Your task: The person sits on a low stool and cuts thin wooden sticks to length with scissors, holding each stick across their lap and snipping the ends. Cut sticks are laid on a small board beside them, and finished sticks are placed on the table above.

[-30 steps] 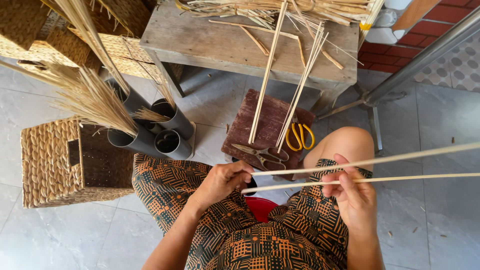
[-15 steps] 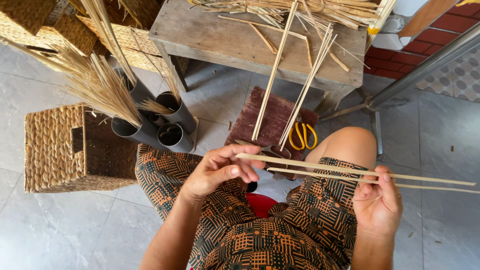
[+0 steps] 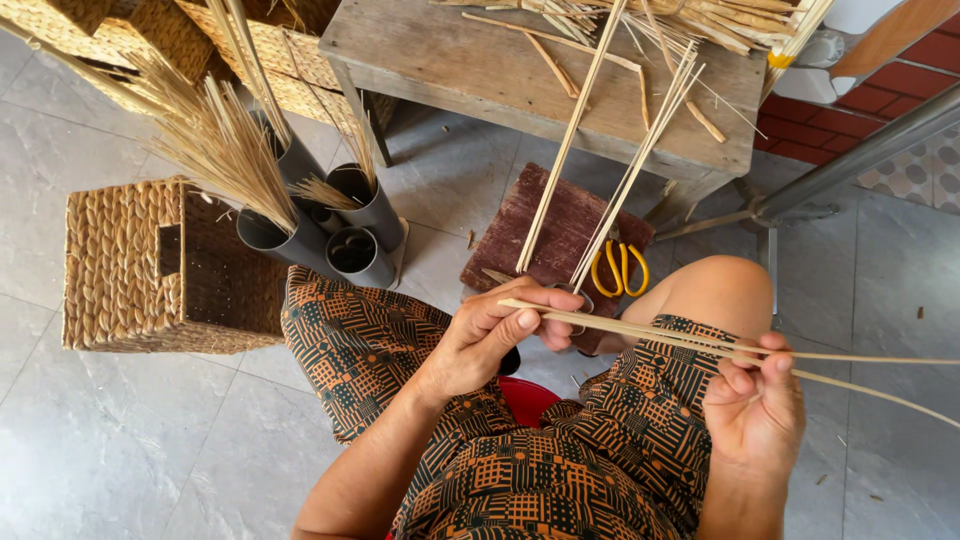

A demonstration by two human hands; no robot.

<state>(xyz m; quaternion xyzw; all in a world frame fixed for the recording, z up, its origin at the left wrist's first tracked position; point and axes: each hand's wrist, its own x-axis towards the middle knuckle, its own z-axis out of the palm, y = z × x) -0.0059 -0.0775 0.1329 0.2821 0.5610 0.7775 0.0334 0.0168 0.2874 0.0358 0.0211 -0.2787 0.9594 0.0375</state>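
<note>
We see the left hand (image 3: 490,340) with thumb and fingers pressed together, pinching the near ends of the pale cane strips (image 3: 640,335); the right hand (image 3: 755,405) has its fingers curled up around the same strips further along, thumb on top; the strips run from the left fingertips across the knee, through the right fist and away past the right edge of the picture. Beyond the left hand lies a dark red wooden block (image 3: 560,235); yellow-handled scissors (image 3: 618,270) rest on its right side; two long canes lean from it up onto the wooden bench (image 3: 470,65) behind it. Left of the block stand grey tubes (image 3: 350,235); some hold bundles of dry straw, the nearest looks empty; further left of the block sits a woven basket (image 3: 120,270), open and empty as far as we can tell.
</note>
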